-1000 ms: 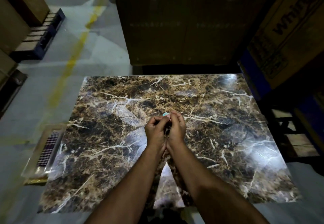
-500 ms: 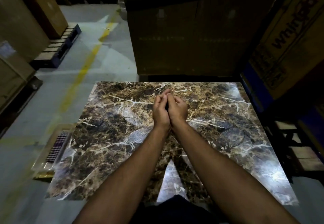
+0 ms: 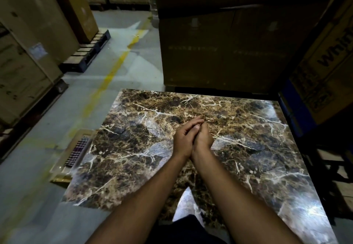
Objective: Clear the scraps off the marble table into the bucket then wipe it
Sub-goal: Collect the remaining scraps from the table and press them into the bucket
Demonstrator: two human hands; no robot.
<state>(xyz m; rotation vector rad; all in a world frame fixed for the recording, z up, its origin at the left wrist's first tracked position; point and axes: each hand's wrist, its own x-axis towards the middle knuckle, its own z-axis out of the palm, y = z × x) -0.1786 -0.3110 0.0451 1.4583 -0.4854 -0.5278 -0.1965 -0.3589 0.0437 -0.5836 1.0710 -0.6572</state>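
- Large cardboard boxes [image 3: 219, 39] stand stacked beyond the hands, past the far edge of the table; another box [image 3: 328, 64] with dark printed lettering stands up and to the right of the hands.
- More tall boxes [image 3: 23, 52] stand on dark pallets [image 3: 89, 50] far to the left of the hands, along a grey concrete floor [image 3: 114, 33] with a worn yellow line [image 3: 112, 73] running away from the person.
- The marble table [image 3: 133, 167] lies directly under both hands; its top is brown and dark with white veins, and it shines where light strikes it, most strongly near the person's right forearm.
- A flat clear-wrapped pack [image 3: 76, 152] with a dark checked pattern lies on the floor to the left of the hands, just beside the table's left edge.
- The left hand [image 3: 184, 140] and the right hand [image 3: 203, 139] are pressed together above the middle of the table, the left hand's fingers laid over the right hand's.
- The left hand's fingers lie fairly straight across the right hand; the right hand's fingers are curled under them, and I cannot tell whether anything is held between the hands.
- No bucket and no scraps can be made out anywhere around the hands.
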